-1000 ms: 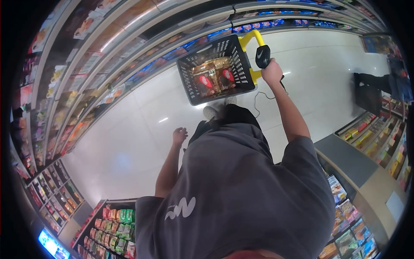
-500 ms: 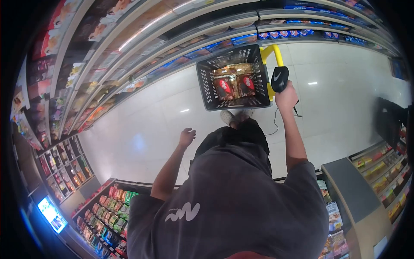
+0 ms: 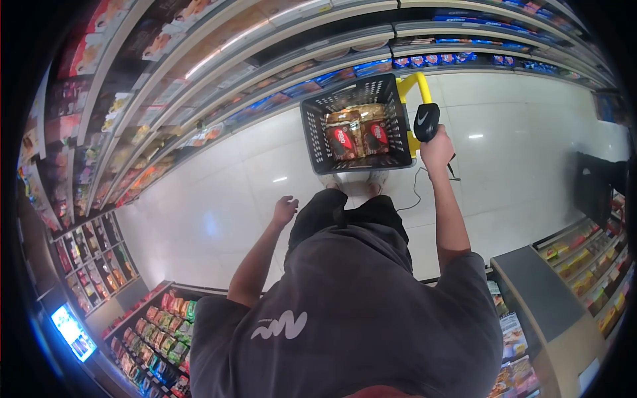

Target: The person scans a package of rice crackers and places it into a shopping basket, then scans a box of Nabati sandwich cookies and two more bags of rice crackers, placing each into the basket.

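My right hand [image 3: 437, 151] is closed around the grip of a black, rounded device that looks like a handheld barcode scanner [image 3: 426, 122], with a light curved mark on its head. A thin dark cord [image 3: 417, 189] hangs below that hand. Just left of the scanner stands a dark perforated shopping basket [image 3: 309, 136] with a yellow handle [image 3: 424, 83]. Brown and gold snack packs with red labels [image 3: 344, 139] lie inside it. Whether my right hand also touches the handle cannot be made out. My left hand [image 3: 285, 210] hangs free, fingers loosely bent and apart, holding nothing.
Long shelves [image 3: 265, 73] of packaged goods curve along the far side and left. Behind me are racks of bagged snacks [image 3: 156, 335] and a lit screen [image 3: 73, 331]. A counter [image 3: 531, 275] and a dark shape [image 3: 594, 189] stand right. My feet are beside the basket.
My feet have moved apart and shifted toward the basket's near edge. The basket, the scanner and my right hand sit slightly further left in view. Both hands keep their pose.
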Demonstrator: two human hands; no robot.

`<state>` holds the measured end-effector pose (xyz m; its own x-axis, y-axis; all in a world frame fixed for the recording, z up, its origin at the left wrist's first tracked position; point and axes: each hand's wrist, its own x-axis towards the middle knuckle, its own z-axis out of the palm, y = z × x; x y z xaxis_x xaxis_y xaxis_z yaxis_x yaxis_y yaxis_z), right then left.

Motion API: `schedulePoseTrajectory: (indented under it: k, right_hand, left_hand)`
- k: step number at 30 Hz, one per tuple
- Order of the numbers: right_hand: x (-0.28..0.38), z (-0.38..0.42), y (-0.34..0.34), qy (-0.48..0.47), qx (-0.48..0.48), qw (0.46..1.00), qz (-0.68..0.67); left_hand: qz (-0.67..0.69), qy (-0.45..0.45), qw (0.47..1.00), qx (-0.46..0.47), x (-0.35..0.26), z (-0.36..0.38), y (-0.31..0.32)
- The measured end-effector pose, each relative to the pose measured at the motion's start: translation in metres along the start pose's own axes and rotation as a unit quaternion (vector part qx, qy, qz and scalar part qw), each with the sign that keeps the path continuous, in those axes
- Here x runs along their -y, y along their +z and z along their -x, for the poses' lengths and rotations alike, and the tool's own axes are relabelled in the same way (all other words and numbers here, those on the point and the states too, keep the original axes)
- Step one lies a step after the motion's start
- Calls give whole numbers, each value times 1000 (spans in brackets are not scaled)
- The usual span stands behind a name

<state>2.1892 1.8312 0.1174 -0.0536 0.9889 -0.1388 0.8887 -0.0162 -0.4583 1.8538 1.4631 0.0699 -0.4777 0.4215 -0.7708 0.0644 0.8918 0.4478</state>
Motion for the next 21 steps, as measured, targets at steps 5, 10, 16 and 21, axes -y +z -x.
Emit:
schedulePoseTrajectory:
  k: [5, 10, 16, 21]
  right_hand:
    - [7, 2, 3, 21, -15, 1000, 14]
    - [20, 9, 5, 49, -45, 998, 20]
    - [23, 10, 13, 53, -61, 996, 41]
    - [29, 10, 15, 72, -60, 994, 64]
  left_hand:
    - [-14, 25, 999, 17, 1, -14, -11]
    - [-60, 64, 995, 57, 8, -46, -27]
    - [-67, 90, 991, 68, 19, -72, -54]
    - [-63, 100, 990, 77, 42, -87, -80]
